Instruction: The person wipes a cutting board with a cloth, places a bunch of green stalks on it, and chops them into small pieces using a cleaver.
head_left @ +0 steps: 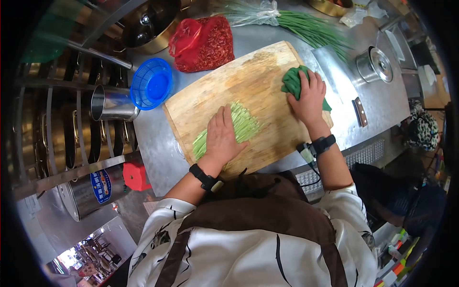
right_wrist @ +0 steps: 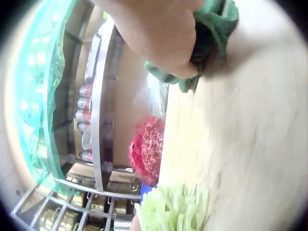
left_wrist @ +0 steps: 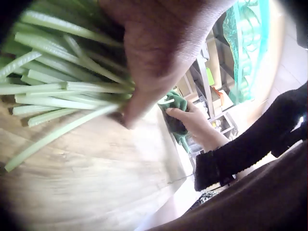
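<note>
My left hand (head_left: pixel 222 135) rests on a heap of cut pale-green stalks (head_left: pixel 245 119) at the left part of a wooden cutting board (head_left: pixel 239 79). Its fingers lie straight and together, thumb out to the side. In the left wrist view the stalk ends (left_wrist: pixel 62 98) poke out beside the thumb. At the board's right end, my right hand (head_left: pixel 311 98) grips a bunched green cloth (head_left: pixel 291 80) against the wood. The right wrist view shows the thumb pressed into folds of the cloth (right_wrist: pixel 216 24); most of the fingers are hidden there.
A knife's wooden handle (head_left: pixel 360 112) lies right of the board. Behind stand a red bag of dried chilies (head_left: pixel 205 43), a blue basket (head_left: pixel 151 83) and a metal pot (head_left: pixel 112 103). Long green chives (head_left: pixel 311 28) lie at the back, near a lidded steel container (head_left: pixel 374 64).
</note>
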Available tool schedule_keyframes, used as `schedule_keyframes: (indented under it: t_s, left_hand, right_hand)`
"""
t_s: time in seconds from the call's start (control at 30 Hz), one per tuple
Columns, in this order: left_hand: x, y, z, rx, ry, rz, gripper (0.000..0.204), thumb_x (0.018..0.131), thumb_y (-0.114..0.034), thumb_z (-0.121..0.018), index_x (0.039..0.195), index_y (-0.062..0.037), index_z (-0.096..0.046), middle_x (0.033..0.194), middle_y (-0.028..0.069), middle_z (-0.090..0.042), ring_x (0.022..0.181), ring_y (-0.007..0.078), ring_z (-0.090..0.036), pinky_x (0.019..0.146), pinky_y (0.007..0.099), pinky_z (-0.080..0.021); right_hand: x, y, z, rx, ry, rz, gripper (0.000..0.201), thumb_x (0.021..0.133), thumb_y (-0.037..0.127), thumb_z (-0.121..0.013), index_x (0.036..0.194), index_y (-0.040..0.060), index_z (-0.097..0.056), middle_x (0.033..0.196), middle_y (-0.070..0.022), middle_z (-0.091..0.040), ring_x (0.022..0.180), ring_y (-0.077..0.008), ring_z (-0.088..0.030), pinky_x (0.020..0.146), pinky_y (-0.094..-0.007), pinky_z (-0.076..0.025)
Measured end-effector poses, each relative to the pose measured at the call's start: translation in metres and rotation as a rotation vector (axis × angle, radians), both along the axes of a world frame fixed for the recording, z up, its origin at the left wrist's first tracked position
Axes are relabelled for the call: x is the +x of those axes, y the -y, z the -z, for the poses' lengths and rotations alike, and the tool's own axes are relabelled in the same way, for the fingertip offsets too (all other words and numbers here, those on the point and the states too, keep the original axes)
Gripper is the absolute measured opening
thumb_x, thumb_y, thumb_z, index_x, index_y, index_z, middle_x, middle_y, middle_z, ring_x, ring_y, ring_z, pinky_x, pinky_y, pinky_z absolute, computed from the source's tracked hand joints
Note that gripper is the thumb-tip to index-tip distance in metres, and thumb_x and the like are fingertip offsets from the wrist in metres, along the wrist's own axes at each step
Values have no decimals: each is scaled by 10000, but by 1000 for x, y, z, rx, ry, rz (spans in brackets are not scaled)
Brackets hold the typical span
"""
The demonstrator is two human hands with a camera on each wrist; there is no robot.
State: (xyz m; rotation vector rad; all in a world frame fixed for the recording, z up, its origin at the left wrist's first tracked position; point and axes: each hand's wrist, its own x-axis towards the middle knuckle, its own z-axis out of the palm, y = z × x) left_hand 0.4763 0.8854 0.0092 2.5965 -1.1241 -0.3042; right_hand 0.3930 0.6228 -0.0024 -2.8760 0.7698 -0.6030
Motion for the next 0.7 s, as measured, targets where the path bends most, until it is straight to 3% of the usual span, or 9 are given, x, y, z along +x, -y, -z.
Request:
schedule_keyframes:
  t_s: [0.1, 0.17, 0.23, 0.33, 0.47, 0.53, 0.6, 0.67, 0.7]
  left_hand:
    - [1, 2, -9, 21, 0, 8, 1208, 607, -372, -883, 1502, 34, -179, 1408, 284, -371, 1295, 419, -385, 1102, 468, -314]
    - [-1, 2, -12, 44, -10, 14, 1215, 606, -373, -884, 1509, 24, -175, 1416, 286, -363, 1293, 423, -386, 1097, 470, -320]
    - [-3, 3, -13, 23, -21, 5, 1196, 602, -392, -879, 1514, -12, -205, 1424, 288, -360, 1275, 417, -402, 1088, 474, -316]
    - [-2, -1, -3, -36, 33, 29, 1203, 596, -378, -879, 1504, 22, -199, 1416, 287, -366, 1259, 420, -411, 1087, 480, -316]
    - [-4, 0, 2, -92, 23, 12, 1167, 597, -335, -869, 1476, 68, -216, 1373, 278, -405, 1238, 417, -425, 1081, 482, -321]
    - [-4, 2, 7, -88, -11, -20, 1107, 600, -303, -855, 1434, 104, -250, 1330, 265, -436, 1235, 407, -425, 1079, 475, -325]
    - [-1, 4, 2, -96, -24, -1, 1076, 605, -294, -848, 1420, 103, -268, 1314, 261, -445, 1235, 405, -425, 1077, 472, -327]
    - [0, 3, 0, -97, -35, 0, 1045, 609, -284, -841, 1406, 102, -286, 1299, 258, -455, 1235, 402, -424, 1075, 468, -330]
    - [-1, 3, 1, -79, -15, 2, 1037, 610, -284, -841, 1400, 102, -291, 1297, 258, -454, 1233, 402, -425, 1076, 465, -331]
  right_hand:
    - [-4, -27, -13, 258, 306, -321, 694, 853, 265, -690, 1436, 23, -401, 1509, -215, -350, 1425, -417, -272, 1173, -452, -215]
    - [-9, -53, -2, 782, 285, -554, 731, 925, 301, -613, 1514, 28, -278, 1582, -223, -220, 1484, -403, -131, 1200, -453, -126]
    - [-10, -85, 16, 1008, 167, -581, 731, 964, 296, -552, 1539, 19, -197, 1602, -225, -152, 1496, -384, -86, 1203, -450, -105]
    - [-6, -115, 28, 823, 100, -755, 711, 974, 258, -531, 1531, -11, -181, 1606, -227, -127, 1494, -367, -112, 1205, -428, -107]
    - [10, -92, 35, 953, 296, -453, 706, 965, 267, -546, 1520, -21, -217, 1584, -237, -201, 1480, -369, -163, 1201, -434, -123]
    - [4, -98, 28, 958, 153, -463, 729, 909, 274, -626, 1493, -10, -297, 1561, -239, -259, 1476, -357, -194, 1196, -471, -134]
    - [3, -94, -2, 489, -1, -736, 728, 842, 262, -695, 1450, 14, -381, 1549, -222, -291, 1476, -347, -209, 1194, -500, -134]
    - [4, -63, -5, 272, 88, -552, 743, 791, 287, -746, 1429, 73, -432, 1518, -203, -350, 1457, -355, -253, 1175, -505, -182]
    - [5, -43, -18, 140, 95, -258, 744, 777, 289, -758, 1418, 82, -443, 1486, -190, -392, 1415, -356, -312, 1149, -504, -224]
